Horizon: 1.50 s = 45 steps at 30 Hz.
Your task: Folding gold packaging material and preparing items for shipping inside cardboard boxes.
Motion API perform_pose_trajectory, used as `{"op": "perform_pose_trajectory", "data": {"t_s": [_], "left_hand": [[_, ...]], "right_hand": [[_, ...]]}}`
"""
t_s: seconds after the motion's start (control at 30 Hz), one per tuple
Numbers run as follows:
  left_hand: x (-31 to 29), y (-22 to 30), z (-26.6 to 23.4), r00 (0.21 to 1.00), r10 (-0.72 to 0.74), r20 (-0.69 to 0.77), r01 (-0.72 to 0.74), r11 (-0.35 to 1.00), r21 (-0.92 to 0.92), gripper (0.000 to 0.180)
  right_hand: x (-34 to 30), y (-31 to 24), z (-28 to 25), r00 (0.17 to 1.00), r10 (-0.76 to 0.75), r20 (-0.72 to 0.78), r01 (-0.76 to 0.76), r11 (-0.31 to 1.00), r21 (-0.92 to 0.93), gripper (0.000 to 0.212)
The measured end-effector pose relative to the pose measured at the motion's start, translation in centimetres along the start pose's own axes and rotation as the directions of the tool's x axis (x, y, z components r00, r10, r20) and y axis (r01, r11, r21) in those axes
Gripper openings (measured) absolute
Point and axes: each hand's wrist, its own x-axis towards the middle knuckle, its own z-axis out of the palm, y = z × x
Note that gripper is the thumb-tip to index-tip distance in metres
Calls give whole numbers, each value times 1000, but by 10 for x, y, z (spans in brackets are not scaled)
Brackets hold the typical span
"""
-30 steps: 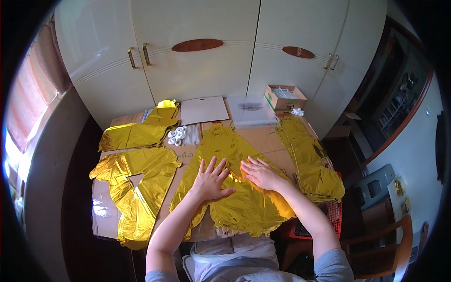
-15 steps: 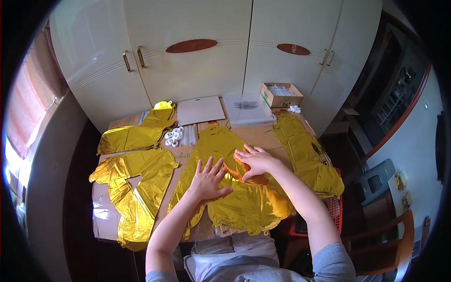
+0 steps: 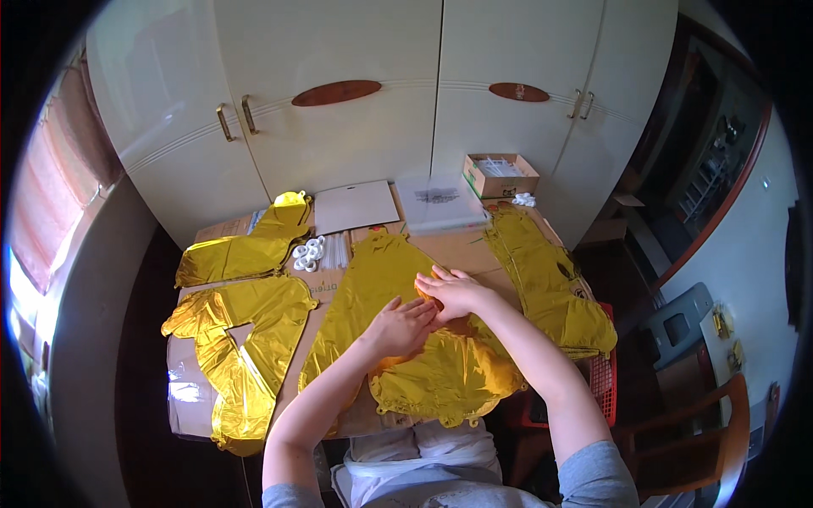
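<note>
A large gold foil balloon [image 3: 381, 271], flat and creased, lies in the middle of the table. Both hands rest on it close together, with foil bunched up orange around them. My left hand [image 3: 405, 328] lies with its fingers stretched out, pointing right toward the other hand. My right hand [image 3: 456, 293] is laid flat just beyond it, fingers extended to the left; some of its fingertips are hard to make out against the foil. On the left lie two more flat gold foil balloons [image 3: 246, 254], and another gold foil balloon [image 3: 542, 279] is on the right.
White ribbon rolls [image 3: 309, 252] sit beside a bundle of thin white sticks [image 3: 336, 251]. Behind are a grey board [image 3: 356, 208], a clear plastic pack [image 3: 442, 203] and a cardboard box [image 3: 501, 179] of white sticks. A red basket [image 3: 603, 389] stands at the right, near a wooden chair [image 3: 728, 415].
My left hand has moved right, its spread fingers drawn together, and now meets my right hand. My right hand has shifted slightly. The foil between them is more bunched.
</note>
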Motion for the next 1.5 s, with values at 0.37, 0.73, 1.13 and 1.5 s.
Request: {"op": "perform_pose_trajectory", "data": {"t_s": [0.37, 0.73, 1.13, 1.5], "left_hand": [[7, -16, 5, 985, -123, 121, 113, 989, 91, 63], [8, -21, 10, 986, -127, 107, 113, 985, 129, 66], [5, -16, 16, 993, -119, 27, 114, 985, 131, 64], [5, -17, 17, 994, -109, -8, 109, 984, 142, 63]], "right_hand": [[1, 3, 3, 1000, -30, -8, 30, 999, 33, 125], [-50, -6, 19, 938, -19, -345, 42, 997, 59, 107], [-250, -82, 163, 515, 853, 83, 100, -156, 983, 20], [-223, -89, 139, 588, 800, 122, 86, -211, 974, 24]]}}
